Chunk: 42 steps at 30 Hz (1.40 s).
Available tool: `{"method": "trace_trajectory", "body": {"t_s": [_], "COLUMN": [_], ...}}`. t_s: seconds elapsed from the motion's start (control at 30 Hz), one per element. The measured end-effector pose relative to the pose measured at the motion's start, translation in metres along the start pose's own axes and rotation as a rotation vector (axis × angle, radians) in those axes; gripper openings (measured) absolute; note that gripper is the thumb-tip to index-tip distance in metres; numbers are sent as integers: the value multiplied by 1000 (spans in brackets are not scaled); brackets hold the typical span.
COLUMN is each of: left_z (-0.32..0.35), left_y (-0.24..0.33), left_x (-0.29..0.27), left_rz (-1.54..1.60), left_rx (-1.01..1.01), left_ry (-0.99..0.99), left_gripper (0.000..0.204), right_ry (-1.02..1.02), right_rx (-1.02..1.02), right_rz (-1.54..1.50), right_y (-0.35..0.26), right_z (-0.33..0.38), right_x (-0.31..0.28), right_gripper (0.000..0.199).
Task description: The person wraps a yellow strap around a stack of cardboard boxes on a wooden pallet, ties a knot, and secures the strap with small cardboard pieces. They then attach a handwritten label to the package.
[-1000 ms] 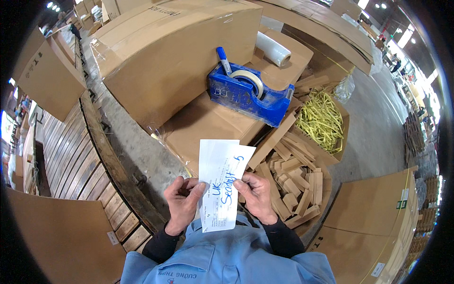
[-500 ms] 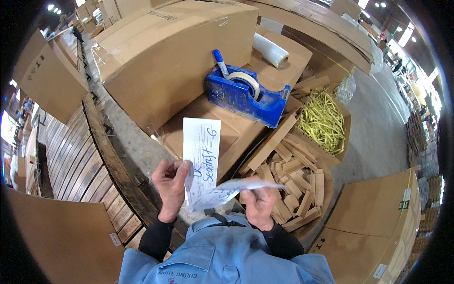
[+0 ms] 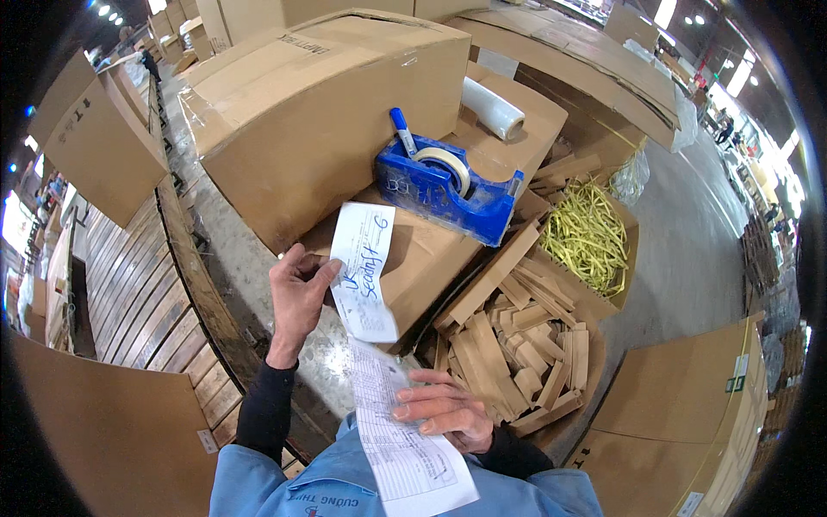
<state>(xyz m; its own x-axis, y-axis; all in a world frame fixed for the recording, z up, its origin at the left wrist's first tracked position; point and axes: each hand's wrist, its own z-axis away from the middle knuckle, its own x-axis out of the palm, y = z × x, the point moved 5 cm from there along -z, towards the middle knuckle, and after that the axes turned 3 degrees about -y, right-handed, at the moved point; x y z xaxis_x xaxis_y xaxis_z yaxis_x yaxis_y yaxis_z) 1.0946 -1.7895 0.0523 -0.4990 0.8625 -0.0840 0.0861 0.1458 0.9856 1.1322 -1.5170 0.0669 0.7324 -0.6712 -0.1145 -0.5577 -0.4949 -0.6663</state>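
Observation:
My left hand (image 3: 300, 289) pinches the left edge of a white paper slip (image 3: 366, 289) with blue handwriting, held above a flat cardboard box (image 3: 431, 263). Closer to my body, my right hand (image 3: 448, 414) has a printed paper sheet (image 3: 405, 448), its fingers lying across the right side; the thumb is hidden. The sheet's upper end comes close to the slip's lower edge, and I cannot tell whether they touch. Beyond the slip, a blue tape dispenser (image 3: 444, 194) with a tape roll (image 3: 448, 164) and a blue-capped marker (image 3: 402, 131) rests on the box.
A large carton (image 3: 345, 129) stands behind, beside a plastic-film roll (image 3: 493, 108). To the right are a bin of cardboard strips (image 3: 525, 345) and a box of yellow strapping (image 3: 586, 237). A slatted wooden conveyor (image 3: 142, 284) runs along the left; another carton (image 3: 672, 388) is at lower right.
My left hand has moved up and away with the handwritten slip. My right hand has come lower, and its sheet, previously edge-on and blurred, now hangs toward my body, printed side showing.

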Motion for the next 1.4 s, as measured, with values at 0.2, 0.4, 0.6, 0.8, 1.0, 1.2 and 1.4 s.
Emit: {"method": "trace_trajectory", "body": {"t_s": [0.2, 0.4, 0.6, 0.8, 1.0, 1.2, 1.4], "left_z": [-10, -22, -25, -32, -35, -12, 2], "left_y": [1, -6, 4, 11, 21, 14, 16], "left_x": [6, 11, 7, 0, 17, 35, 25], "left_rz": [-31, -232, -263, -526, -802, -896, -787], "left_rx": [92, 107, 44, -41, 284, 486, 620], "left_ry": [-6, 73, -114, -379, -317, -361, -534], "left_gripper": [24, 25, 20, 43, 38, 13, 29], "right_ry": [-15, -173, 24, 1112, 869, 696, 630], "right_rx": [-9, -50, 32, 574, 247, 344, 330], "right_rz": [40, -108, -243, -274, -42, 142, 84], "right_y": [-7, -7, 6, 70, 75, 128, 152], "right_z": [4, 7, 22, 57, -23, -54, -52], "right_x": [0, 11, -2, -116, -177, -189, -185], "right_gripper": [23, 26, 31, 23, 45, 24, 35]}}
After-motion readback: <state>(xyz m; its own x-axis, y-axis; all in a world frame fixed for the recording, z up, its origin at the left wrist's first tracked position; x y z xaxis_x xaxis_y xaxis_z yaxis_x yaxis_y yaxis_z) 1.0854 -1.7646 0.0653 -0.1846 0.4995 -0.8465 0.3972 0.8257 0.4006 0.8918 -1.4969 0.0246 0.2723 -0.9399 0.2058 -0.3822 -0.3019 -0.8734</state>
